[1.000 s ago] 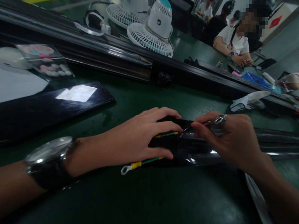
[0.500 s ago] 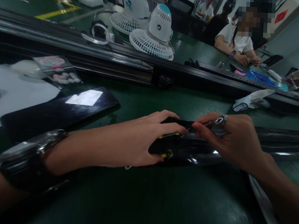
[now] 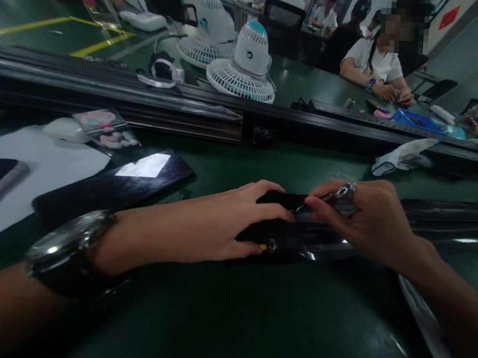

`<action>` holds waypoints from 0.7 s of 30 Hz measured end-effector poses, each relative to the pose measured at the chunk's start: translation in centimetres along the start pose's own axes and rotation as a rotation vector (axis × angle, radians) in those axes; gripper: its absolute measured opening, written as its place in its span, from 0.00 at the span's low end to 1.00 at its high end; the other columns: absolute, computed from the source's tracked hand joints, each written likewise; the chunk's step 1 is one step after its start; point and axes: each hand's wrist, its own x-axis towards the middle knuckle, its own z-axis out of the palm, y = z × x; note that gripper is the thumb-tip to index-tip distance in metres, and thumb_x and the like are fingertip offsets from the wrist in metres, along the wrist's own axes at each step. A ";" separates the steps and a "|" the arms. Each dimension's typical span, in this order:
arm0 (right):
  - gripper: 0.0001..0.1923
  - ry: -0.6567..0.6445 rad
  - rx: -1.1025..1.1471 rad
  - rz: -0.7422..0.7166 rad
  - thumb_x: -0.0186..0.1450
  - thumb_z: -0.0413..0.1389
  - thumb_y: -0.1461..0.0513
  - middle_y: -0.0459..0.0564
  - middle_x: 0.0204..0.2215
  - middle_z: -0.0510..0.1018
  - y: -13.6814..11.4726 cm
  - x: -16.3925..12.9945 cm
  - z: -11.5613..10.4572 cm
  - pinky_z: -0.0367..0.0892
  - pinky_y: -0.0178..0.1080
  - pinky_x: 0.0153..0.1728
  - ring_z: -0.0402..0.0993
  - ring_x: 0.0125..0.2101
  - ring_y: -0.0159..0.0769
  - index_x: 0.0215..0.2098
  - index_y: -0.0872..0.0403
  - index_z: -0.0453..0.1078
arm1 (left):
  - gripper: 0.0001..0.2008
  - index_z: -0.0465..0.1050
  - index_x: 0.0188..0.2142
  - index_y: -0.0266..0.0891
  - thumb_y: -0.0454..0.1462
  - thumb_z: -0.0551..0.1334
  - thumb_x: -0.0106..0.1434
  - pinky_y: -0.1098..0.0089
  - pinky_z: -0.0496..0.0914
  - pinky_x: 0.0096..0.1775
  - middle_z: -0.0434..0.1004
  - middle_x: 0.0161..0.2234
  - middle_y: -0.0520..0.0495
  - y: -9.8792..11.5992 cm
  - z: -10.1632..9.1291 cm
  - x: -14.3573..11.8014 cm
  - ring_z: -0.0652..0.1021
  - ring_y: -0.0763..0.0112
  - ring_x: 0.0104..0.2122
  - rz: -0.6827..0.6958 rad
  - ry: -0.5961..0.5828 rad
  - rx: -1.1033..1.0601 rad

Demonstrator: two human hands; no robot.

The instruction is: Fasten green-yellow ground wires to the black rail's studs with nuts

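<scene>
head view: left hand (image 3: 216,226) lies flat, pressing the near end of a long black glossy part (image 3: 300,241) on the green bench (image 3: 224,317). right hand (image 3: 365,217) pinches a small metal tool (image 3: 344,192) at its top edge. bare bench lies nearer the person; a black panel (image 3: 114,186) lies left.

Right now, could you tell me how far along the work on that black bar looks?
Mid-step. Already done, it seems: a yellow-sleeved ring terminal lies against the glossy black bar by the left thumb. In hand: the left hand presses the bar's end to the green bench while the right hand pinches something small on its top. Whether any fastening remains cannot be told.
</scene>
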 end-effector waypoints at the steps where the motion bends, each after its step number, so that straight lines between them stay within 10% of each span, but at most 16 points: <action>1: 0.07 0.002 0.002 0.007 0.70 0.60 0.63 0.42 0.24 0.82 0.1 0.0 0.0 0.59 0.33 0.23 0.73 0.18 0.27 0.33 0.54 0.77 | 0.32 0.58 0.66 0.59 0.38 0.66 0.67 0.60 0.69 0.62 0.52 0.71 0.49 0.2 0.0 0.0 0.69 0.59 0.64 -0.003 0.007 0.018; 10: 0.11 -0.021 0.063 0.167 0.71 0.59 0.58 0.43 0.21 0.81 0.1 0.1 0.3 0.60 0.35 0.24 0.74 0.19 0.31 0.33 0.53 0.78 | 0.08 0.76 0.40 0.42 0.39 0.71 0.63 0.49 0.65 0.62 0.60 0.66 0.43 1.4 -0.1 1.9 0.62 0.49 0.66 0.150 0.106 0.263; 21: 0.11 -0.032 0.095 0.217 0.70 0.60 0.58 0.45 0.22 0.81 0.0 0.3 1.0 0.61 0.35 0.27 0.77 0.23 0.33 0.35 0.55 0.80 | 0.05 0.77 0.39 0.44 0.35 0.70 0.63 0.49 0.65 0.61 0.68 0.61 0.45 1.1 0.6 2.2 0.63 0.50 0.65 0.169 0.067 0.334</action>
